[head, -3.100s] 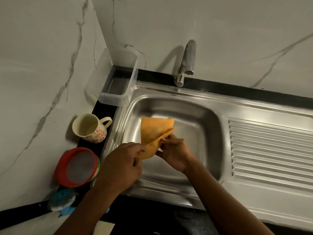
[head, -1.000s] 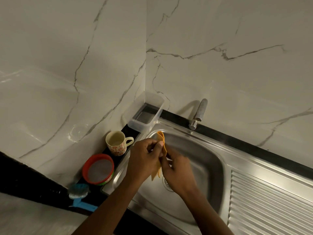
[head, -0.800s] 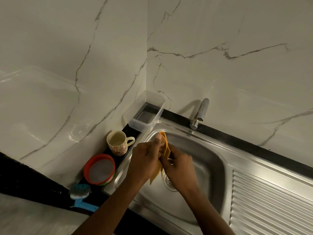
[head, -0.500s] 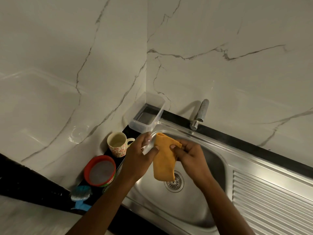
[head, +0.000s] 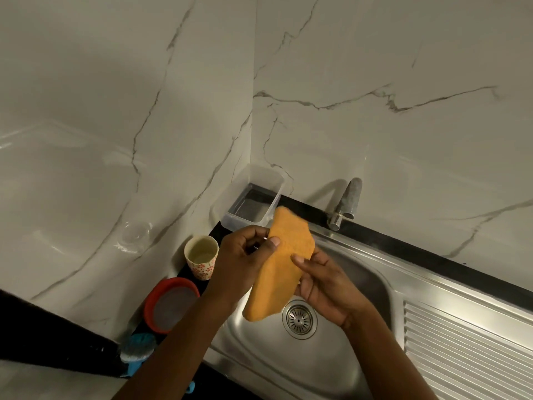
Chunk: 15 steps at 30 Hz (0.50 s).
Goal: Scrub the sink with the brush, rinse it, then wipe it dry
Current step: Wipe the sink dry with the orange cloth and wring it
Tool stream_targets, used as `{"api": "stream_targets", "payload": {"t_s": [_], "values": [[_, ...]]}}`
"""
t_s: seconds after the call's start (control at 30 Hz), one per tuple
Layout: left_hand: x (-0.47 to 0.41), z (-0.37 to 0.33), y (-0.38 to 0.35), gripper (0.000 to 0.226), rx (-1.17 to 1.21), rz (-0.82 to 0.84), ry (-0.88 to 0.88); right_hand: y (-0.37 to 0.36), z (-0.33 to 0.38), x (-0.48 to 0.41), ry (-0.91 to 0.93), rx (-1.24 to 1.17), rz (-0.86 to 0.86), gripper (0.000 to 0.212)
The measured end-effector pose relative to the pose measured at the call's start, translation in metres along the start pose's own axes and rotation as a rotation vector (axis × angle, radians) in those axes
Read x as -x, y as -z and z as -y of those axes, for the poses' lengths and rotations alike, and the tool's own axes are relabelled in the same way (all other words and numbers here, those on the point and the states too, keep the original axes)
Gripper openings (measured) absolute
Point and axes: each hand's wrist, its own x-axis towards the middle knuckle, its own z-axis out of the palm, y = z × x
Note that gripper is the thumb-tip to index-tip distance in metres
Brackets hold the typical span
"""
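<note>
No brand, label or writing can be read on anything here. Both hands hold a folded orange cloth above the steel sink: the left hand pinches its left edge between thumb and fingers, and the right hand grips its right side, thumb pressed on the front. The cloth has a fuzzy, nubbly surface and hangs as a long rounded slab, its lower end just at 10 o'clock from the round slotted drain.

The sink is brushed stainless steel with a rounded basin and a ribbed draining board at 3 o'clock. A stubby metal tap stands at 12 o'clock on the black table. At 11 o'clock sits a clear plastic tub; at 9 o'clock a cream mug with red flower prints, then a red-rimmed round lid. The blue-handled brush lies at 8 o'clock, bristles pale. White marble-veined walls rise behind.
</note>
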Motion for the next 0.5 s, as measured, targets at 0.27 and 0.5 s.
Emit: {"api": "stream_targets", "payload": {"t_s": [0.27, 0.5], "values": [[-0.035, 0.029, 0.029, 0.031, -0.18, -0.167, 0.027, -0.013, 0.018, -0.064, 0.005, 0.218, -0.146, 0.045], [-0.047, 0.037, 0.048, 0.037, -0.171, -0.161, 0.017, -0.005, 0.053, -0.166, 0.055, 0.258, -0.361, 0.047]]}}
